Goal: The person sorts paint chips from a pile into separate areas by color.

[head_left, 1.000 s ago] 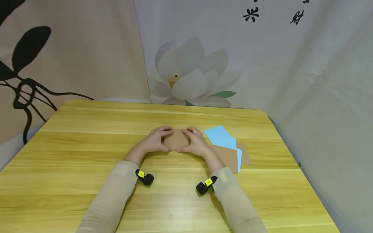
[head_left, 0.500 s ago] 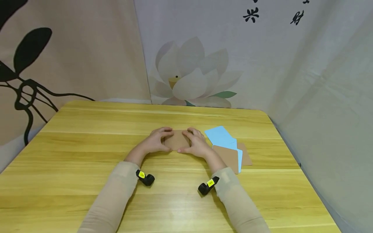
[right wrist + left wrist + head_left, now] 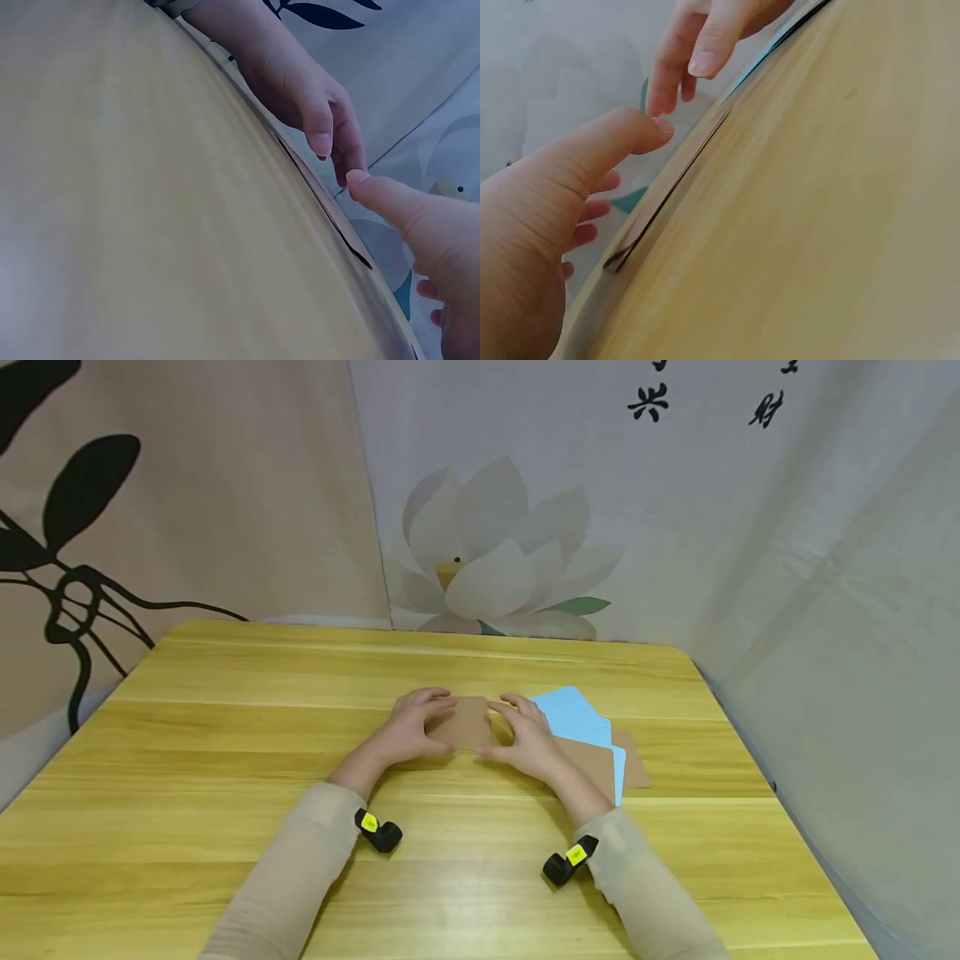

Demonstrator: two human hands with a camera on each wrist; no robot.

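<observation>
A flat brown paper rectangle (image 3: 472, 724), layered along its edge in the wrist views, lies on the table between the two hands. The left hand (image 3: 416, 725) hovers at its left side, relaxed fingers overlapping it in the head view. In the left wrist view that hand's thumb (image 3: 641, 131) stands above the paper with nothing pinched. The right hand (image 3: 531, 739) is just off the right edge, thumb and fingers spread, holding nothing. Behind its wrist lies another brown paper rectangle (image 3: 592, 762), partly covered by the forearm.
Right of the hands, a blue paper piece shaped like an envelope (image 3: 570, 714) lies fanned out with another blue piece (image 3: 619, 768) and a brown one (image 3: 633, 760). The wooden table (image 3: 262, 743) meets a printed cloth backdrop (image 3: 675, 527) at its far edge.
The right hand has moved right, off the brown paper rectangle, whose right edge now shows. The left hand has shifted slightly right over its left side. The head view has moved a little.
</observation>
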